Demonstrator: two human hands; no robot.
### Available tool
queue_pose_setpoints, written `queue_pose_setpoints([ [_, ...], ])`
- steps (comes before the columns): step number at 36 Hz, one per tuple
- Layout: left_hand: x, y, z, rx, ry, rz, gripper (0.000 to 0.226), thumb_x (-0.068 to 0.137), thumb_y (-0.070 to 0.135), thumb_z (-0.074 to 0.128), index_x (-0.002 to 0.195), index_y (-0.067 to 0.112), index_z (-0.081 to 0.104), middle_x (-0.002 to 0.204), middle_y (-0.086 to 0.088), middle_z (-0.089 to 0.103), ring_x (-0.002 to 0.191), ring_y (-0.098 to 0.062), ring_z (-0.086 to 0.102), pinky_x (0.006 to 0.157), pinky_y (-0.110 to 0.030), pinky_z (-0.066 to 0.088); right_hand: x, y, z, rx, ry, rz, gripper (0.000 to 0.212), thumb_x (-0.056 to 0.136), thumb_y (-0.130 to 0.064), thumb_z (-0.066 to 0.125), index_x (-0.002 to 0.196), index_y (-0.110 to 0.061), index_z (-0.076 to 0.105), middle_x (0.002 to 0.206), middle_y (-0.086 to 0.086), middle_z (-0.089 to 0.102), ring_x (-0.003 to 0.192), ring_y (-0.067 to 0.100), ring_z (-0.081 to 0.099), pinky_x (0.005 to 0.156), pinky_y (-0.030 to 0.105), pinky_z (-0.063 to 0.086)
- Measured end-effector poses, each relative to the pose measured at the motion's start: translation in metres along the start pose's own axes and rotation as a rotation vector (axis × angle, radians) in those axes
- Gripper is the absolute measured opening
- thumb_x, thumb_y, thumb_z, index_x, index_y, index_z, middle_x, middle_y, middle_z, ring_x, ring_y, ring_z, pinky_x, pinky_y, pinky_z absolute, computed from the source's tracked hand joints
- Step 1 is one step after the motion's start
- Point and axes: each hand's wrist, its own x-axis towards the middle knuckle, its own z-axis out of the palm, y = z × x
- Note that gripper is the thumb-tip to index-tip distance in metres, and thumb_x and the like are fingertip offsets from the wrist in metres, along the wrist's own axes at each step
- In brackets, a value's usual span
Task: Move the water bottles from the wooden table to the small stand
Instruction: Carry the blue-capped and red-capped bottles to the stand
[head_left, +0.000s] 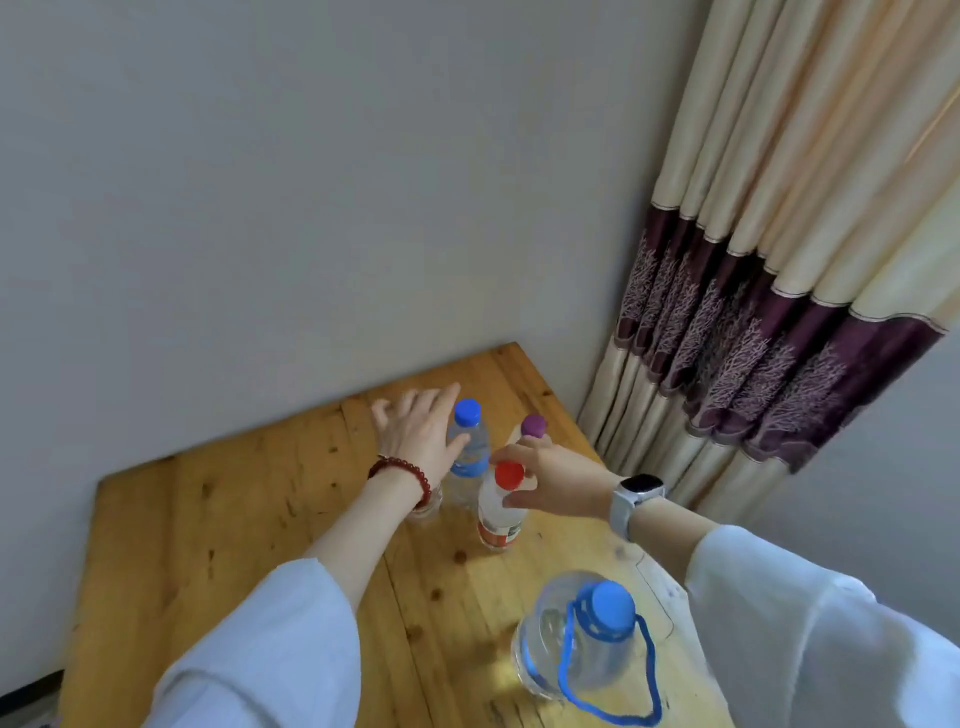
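Closest to the camera stands a big clear jug (576, 644) with a blue cap and a looped blue handle, well behind both sets of fingers and untouched; beyond it, the wooden table (218, 545) carries a tight cluster of smaller bottles. Spread wide, the left hand (418, 434) reaches in with its fingers fanned and nothing gripped; its thumb lies just beside the shoulder of the blue-capped bottle (469, 452), its other fingertips past that bottle toward the wall. Curled around the neck of the red-capped bottle (501, 506), the right hand (553, 480) has thumb and fingers on either side of the red cap, though whether they truly pinch it yet I cannot tell; just beyond its knuckles stands a purple-capped bottle (532, 428), mostly hidden. Something clear sits under the left wrist, too hidden to name; the small stand is nowhere in view, so every bottle seen is on the table and the move looks barely begun.

Crowding is the risk, as I judge it; the bottles stand nearly touching, so lifting the red-capped one at a slant could clip the blue-capped neighbour and topple it; the left palm closing in a hurry could shove its bottle into the purple-capped one; a hold on a cap alone may slip with a full bottle.
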Motion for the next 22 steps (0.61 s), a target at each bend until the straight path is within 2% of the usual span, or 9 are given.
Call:
queue_pose_setpoints([
  [4, 0.012, 0.010, 0.019, 0.070, -0.013, 0.102, 0.046, 0.086, 0.041, 0.052, 0.128, 0.025, 0.042, 0.128, 0.005, 0.053, 0.122, -0.017, 0.040, 0.097, -0.040, 0.014, -0.002, 0.014, 0.019, 0.058, 0.088, -0.053, 0.044, 0.085, -0.034, 0.059, 0.124, -0.027, 0.041, 0.122, -0.001, 0.047, 0.104, 0.022, 0.050, 0.084, 0.038, 0.047],
  [9, 0.017, 0.016, 0.034, -0.047, 0.003, 0.080, 0.037, 0.086, 0.031, 0.056, 0.117, 0.017, 0.044, 0.119, -0.002, 0.057, 0.110, -0.023, 0.051, 0.089, -0.037, 0.030, -0.009, 0.027, 0.030, 0.132, 0.135, -0.056, 0.040, 0.087, -0.033, 0.058, 0.121, -0.025, 0.039, 0.117, 0.000, 0.054, 0.099, 0.020, 0.050, 0.078, 0.028, 0.041],
  [11, 0.015, 0.020, 0.035, -0.077, 0.022, 0.074, 0.037, 0.085, 0.023, 0.060, 0.118, 0.012, 0.048, 0.113, -0.009, 0.059, 0.102, -0.029, 0.056, 0.084, -0.039, 0.037, -0.013, 0.033, 0.033, 0.212, 0.156, -0.024, 0.040, 0.087, -0.033, 0.057, 0.120, -0.026, 0.037, 0.112, 0.003, 0.059, 0.092, 0.021, 0.054, 0.075, 0.030, 0.043],
  [13, 0.007, 0.023, 0.039, -0.129, 0.021, 0.082, 0.042, 0.078, 0.014, 0.067, 0.117, 0.007, 0.053, 0.103, -0.016, 0.062, 0.087, -0.036, 0.060, 0.074, -0.042, 0.046, -0.016, 0.040, 0.034, 0.263, 0.170, 0.001, 0.041, 0.086, -0.035, 0.058, 0.120, -0.026, 0.037, 0.110, 0.004, 0.060, 0.092, 0.022, 0.057, 0.079, 0.036, 0.048],
  [16, -0.011, 0.024, 0.044, -0.209, 0.081, 0.100, 0.042, 0.072, 0.004, 0.072, 0.112, 0.005, 0.058, 0.094, -0.017, 0.062, 0.077, -0.034, 0.062, 0.062, -0.037, 0.054, -0.022, 0.047, 0.031, 0.253, 0.164, 0.022, 0.040, 0.087, -0.038, 0.057, 0.119, -0.024, 0.038, 0.112, 0.006, 0.062, 0.094, 0.024, 0.060, 0.082, 0.041, 0.051],
  [18, -0.020, 0.024, 0.040, -0.263, 0.134, 0.072, 0.039, 0.072, 0.000, 0.071, 0.109, 0.004, 0.060, 0.096, -0.018, 0.062, 0.078, -0.032, 0.063, 0.062, -0.034, 0.054, -0.024, 0.051, 0.025, 0.229, 0.176, 0.031, 0.040, 0.086, -0.043, 0.055, 0.117, -0.024, 0.038, 0.110, 0.005, 0.062, 0.091, 0.024, 0.061, 0.080, 0.043, 0.051],
  [22, -0.027, 0.026, 0.018, -0.346, 0.245, 0.060, 0.035, 0.080, 0.003, 0.063, 0.114, 0.005, 0.056, 0.100, -0.018, 0.059, 0.083, -0.032, 0.061, 0.070, -0.035, 0.052, -0.034, 0.049, 0.002, 0.133, 0.221, 0.013, 0.042, 0.087, -0.051, 0.050, 0.118, -0.026, 0.037, 0.105, -0.001, 0.064, 0.085, 0.022, 0.060, 0.077, 0.040, 0.050],
])
